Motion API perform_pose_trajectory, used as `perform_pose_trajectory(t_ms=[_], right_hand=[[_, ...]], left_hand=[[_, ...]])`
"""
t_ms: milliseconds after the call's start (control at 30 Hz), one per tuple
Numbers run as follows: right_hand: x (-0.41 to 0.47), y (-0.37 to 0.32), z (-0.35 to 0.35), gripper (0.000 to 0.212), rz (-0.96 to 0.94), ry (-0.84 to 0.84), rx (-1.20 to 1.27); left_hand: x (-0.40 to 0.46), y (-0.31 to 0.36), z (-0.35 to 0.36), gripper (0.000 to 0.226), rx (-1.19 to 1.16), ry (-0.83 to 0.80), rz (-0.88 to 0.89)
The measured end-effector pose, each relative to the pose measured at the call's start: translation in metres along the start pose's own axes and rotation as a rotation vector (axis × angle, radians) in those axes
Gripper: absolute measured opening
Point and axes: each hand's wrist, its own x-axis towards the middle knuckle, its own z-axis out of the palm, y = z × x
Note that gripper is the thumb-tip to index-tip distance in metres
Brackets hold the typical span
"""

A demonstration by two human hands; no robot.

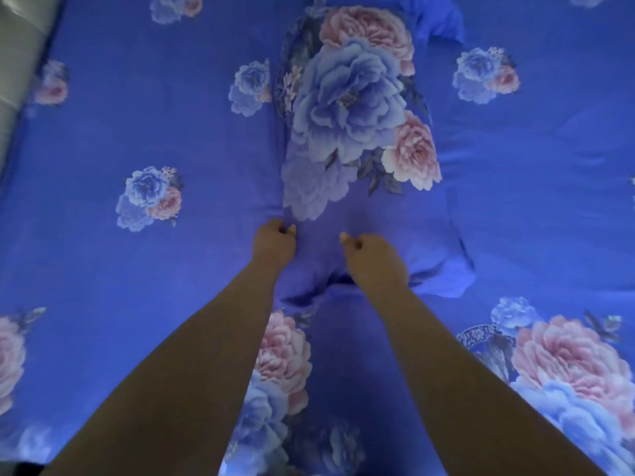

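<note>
Around the pillow, matching floral bedsheet

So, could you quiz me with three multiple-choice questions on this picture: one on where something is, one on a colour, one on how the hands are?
1. Where does the pillow lie?
A) on the floor
B) on the bedsheet
C) on a chair

2. What is the bedsheet's ground colour?
A) blue
B) green
C) white

3. How are the fingers of the left hand and the right hand?
A) spread flat
B) pointing upward
C) curled

Answers:
1 B: the pillow rests mid-bed, on the bedsheet that spreads all round it.
2 A: the cloth is blue, printed with pink and blue flowers.
3 C: both hands' fingers curl in at the pillow's near end, seemingly pinching its cloth.
</note>
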Motion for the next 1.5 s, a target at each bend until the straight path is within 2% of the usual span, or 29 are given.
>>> perform_pose_trajectory(t_ms=[33,67,100,167,233,267,333,400,467,633,667,767,833,933,1033,1100,1167,1200,1233,1300,1333,1400,1500], right_hand=[[0.009,-0.005,-0.012,0.042,0.012,0.160,0.047],[0.018,-0.010,-0.022,0.040,0.028,0.251,0.081],[0.028,-0.013,-0.031,0.041,0.048,0.318,0.108],[0.044,-0.007,-0.033,0.059,0.189,0.369,0.145],[0.055,0.007,-0.016,0.083,0.368,0.278,0.261],[0.054,0.010,-0.002,0.096,0.431,0.184,0.415],[0.041,0.003,0.035,0.118,0.426,-0.043,0.687],[0.023,-0.022,0.082,0.098,0.358,-0.231,0.788],[0.002,-0.062,0.135,0.078,0.304,-0.318,0.877],[-0.059,-0.184,0.243,0.036,-0.004,-0.178,0.859],[-0.069,-0.207,0.257,0.033,-0.085,-0.161,0.819],[-0.094,-0.268,0.290,0.044,-0.237,-0.170,0.752],[-0.104,-0.297,0.310,0.050,-0.228,-0.219,0.732],[-0.105,-0.312,0.343,0.067,-0.217,-0.310,0.552],[-0.082,-0.285,0.388,0.084,-0.166,-0.439,0.385],[-0.055,-0.255,0.417,0.095,-0.131,-0.508,0.310],[-0.035,-0.235,0.432,0.105,-0.122,-0.513,0.330],[-0.042,-0.243,0.419,0.105,-0.121,-0.498,0.324],[-0.046,-0.251,0.406,0.093,-0.121,-0.486,0.320],[-0.068,-0.282,0.368,0.047,-0.074,-0.447,0.301],[-0.064,-0.282,0.361,0.043,-0.053,-0.425,0.304],[-0.048,-0.277,0.344,0.058,-0.049,-0.362,0.263],[-0.016,-0.262,0.316,0.059,-0.057,-0.301,0.213]], left_hand=[[-0.003,-0.002,-0.004,0.038,-0.052,0.050,0.005],[-0.007,-0.006,-0.010,0.035,-0.114,0.089,-0.014],[-0.010,-0.012,-0.018,0.032,-0.153,0.129,-0.026],[-0.014,-0.032,-0.040,0.023,-0.220,0.201,-0.079],[-0.017,-0.062,-0.066,0.019,-0.226,0.276,-0.109],[-0.017,-0.081,-0.079,0.019,-0.225,0.308,-0.113],[-0.017,-0.119,-0.106,0.018,-0.240,0.370,-0.108],[-0.018,-0.148,-0.137,0.019,-0.262,0.439,-0.094],[-0.016,-0.177,-0.174,0.020,-0.279,0.532,-0.075],[-0.007,-0.260,-0.284,0.020,-0.260,0.784,-0.007],[-0.005,-0.276,-0.304,0.021,-0.258,0.832,-0.008],[-0.002,-0.322,-0.358,0.022,-0.244,0.900,-0.052],[-0.001,-0.352,-0.388,0.021,-0.235,0.884,-0.093],[0.012,-0.393,-0.416,0.015,-0.128,0.769,-0.190],[0.034,-0.423,-0.413,0.028,0.050,0.493,-0.248],[0.048,-0.431,-0.393,0.037,0.107,0.301,-0.185],[0.058,-0.425,-0.371,0.045,0.170,0.226,-0.115],[0.063,-0.419,-0.360,0.046,0.224,0.230,-0.081],[0.067,-0.409,-0.352,0.047,0.282,0.255,-0.036],[0.079,-0.388,-0.337,0.051,0.355,0.269,0.055],[0.084,-0.375,-0.332,0.052,0.376,0.274,0.094],[0.095,-0.347,-0.318,0.054,0.435,0.269,0.162],[0.115,-0.298,-0.296,0.056,0.487,0.200,0.294]])
